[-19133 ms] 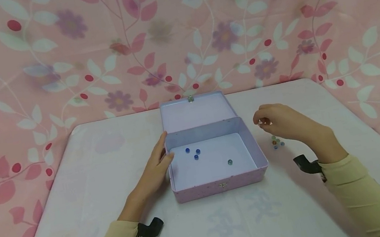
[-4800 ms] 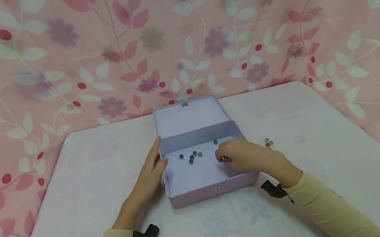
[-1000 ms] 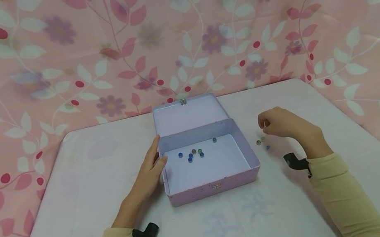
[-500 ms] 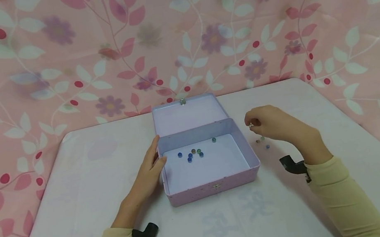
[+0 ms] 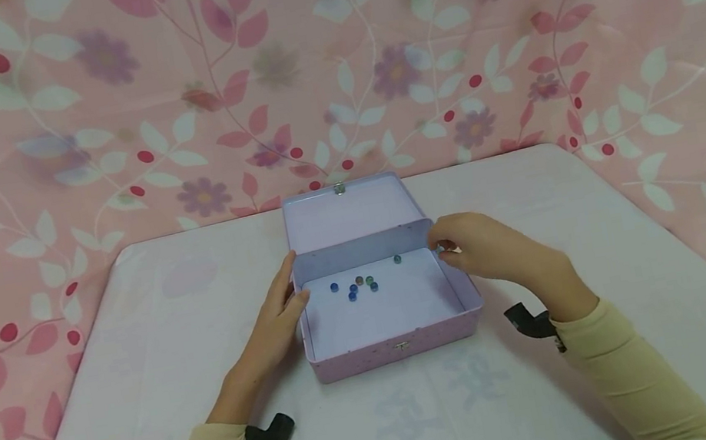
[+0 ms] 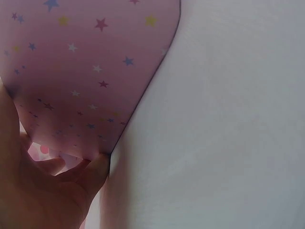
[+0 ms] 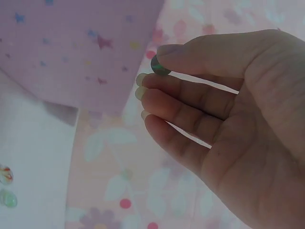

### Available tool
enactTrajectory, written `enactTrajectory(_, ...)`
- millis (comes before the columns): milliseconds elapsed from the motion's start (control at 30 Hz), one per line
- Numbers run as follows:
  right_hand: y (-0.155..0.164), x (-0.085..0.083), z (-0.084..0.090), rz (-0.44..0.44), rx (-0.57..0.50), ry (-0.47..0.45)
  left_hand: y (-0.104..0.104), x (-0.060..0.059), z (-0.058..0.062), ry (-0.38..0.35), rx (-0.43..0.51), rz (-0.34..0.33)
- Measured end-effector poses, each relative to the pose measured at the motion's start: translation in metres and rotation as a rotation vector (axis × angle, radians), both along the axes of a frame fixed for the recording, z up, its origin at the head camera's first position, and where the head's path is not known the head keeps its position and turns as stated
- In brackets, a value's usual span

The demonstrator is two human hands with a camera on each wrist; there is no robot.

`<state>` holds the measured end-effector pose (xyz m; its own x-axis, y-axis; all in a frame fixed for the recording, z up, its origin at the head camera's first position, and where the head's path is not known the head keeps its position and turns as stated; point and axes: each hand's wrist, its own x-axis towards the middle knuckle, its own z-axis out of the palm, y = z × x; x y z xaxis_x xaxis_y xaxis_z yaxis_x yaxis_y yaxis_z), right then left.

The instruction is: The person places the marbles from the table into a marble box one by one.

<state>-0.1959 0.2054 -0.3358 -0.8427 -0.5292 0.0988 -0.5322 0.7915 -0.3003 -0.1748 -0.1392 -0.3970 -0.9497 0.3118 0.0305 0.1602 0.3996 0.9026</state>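
Observation:
A lilac tin box [image 5: 383, 359] with its hinged lid [image 5: 352, 212] laid back stands on the table. Several glass marbles [image 5: 374, 286], blue, green and brownish, lie on its floor. My left hand [image 5: 269, 337] holds the box's left side, thumb at the rim; in the left wrist view its fingers [image 6: 97, 171] meet the star-printed wall. Over the right rim, my right hand [image 5: 494, 247] pinches a dark green marble [image 7: 160, 67] between thumb and fingertips, the other fingers bent loosely. An orange-streaked marble [image 7: 5, 174] and a pale green marble [image 7: 8, 198] lie on the table, hidden in the head view.
A white cloth [image 5: 194, 277] covers the table. Behind it hangs a pink curtain [image 5: 303, 88] with leaves and flowers. Black wrist cameras [image 5: 273, 433] are strapped at both sleeves. A small metal clasp [image 5: 402, 346] sits on the box's front wall.
My right hand has picked a marble from the table and carried it left to the box's right rim. Over the longer span, more marbles lie inside. My left hand keeps its hold.

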Motion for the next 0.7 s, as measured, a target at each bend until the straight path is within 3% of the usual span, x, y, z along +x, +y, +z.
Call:
enactTrajectory(500, -0.039, 0.006, -0.031, 0.124, 0.099, -0.074, -0.001, -0.001, -0.002, 0.003, 0.004, -0.004)
enactTrajectory(700, -0.048, 0.007, -0.042, 0.129, 0.12, -0.086, -0.001, -0.001, -0.002, 0.002, 0.0, -0.002)
